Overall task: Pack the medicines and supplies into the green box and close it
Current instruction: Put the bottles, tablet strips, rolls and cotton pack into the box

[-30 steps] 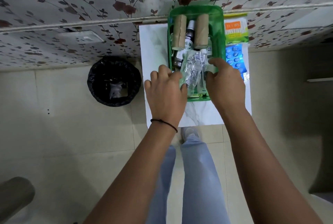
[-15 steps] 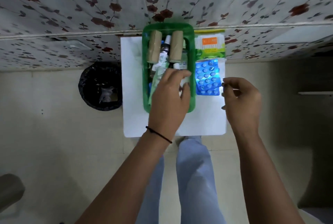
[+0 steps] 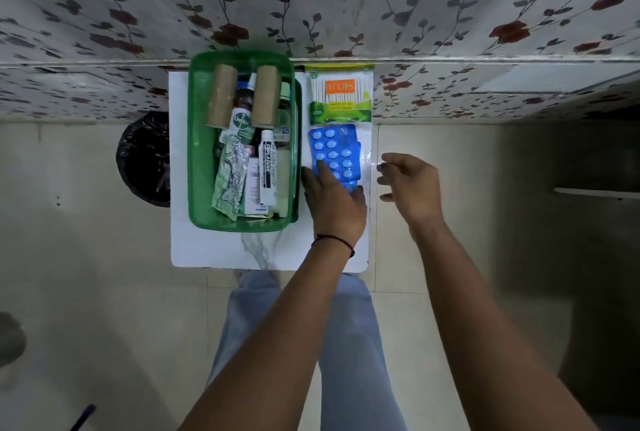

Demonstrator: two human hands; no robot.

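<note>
The open green box (image 3: 199, 153) stands on a small white table (image 3: 207, 247). Inside lie two brown bandage rolls (image 3: 221, 96), a Dettol bottle (image 3: 241, 120), a white ointment tube (image 3: 267, 170) and a crinkled foil strip (image 3: 231, 181). To the right of the box a blue blister pack of tablets (image 3: 334, 150) lies on the table, with a pack of cotton buds (image 3: 341, 94) behind it. My left hand (image 3: 334, 203) rests flat with its fingers on the near end of the blister pack. My right hand (image 3: 410, 184) hovers empty beside the table's right edge, fingers loosely curled.
A black-lined waste bin (image 3: 145, 158) stands on the floor left of the table. A floral-papered wall (image 3: 346, 7) rises behind the table. My legs in light jeans (image 3: 346, 344) are below the table's near edge, on pale floor tiles.
My left hand has left the box and moved right onto the blue blister pack. My right hand has stayed to the right of the table, opening slightly.
</note>
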